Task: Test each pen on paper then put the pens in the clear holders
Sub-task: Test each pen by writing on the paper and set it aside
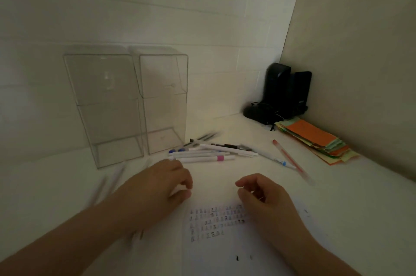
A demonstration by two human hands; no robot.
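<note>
Two tall clear holders (105, 104) (165, 100) stand side by side against the back wall, and both look empty. A pile of several white pens (209, 152) lies on the table just in front of them. A red pen (290, 158) lies apart to the right. The paper (216, 224) with rows of small test marks lies near the front. My left hand (162, 188) hovers just in front of the pile with its fingers loosely curled, and I see nothing in it. My right hand (263, 194) hovers over the paper's upper right, loosely curled and holding nothing.
Blurred pens (105, 185) lie on the table left of my left forearm. A stack of coloured paper slips (315, 138) sits at the right wall. Black devices with a cable (279, 95) stand in the back right corner.
</note>
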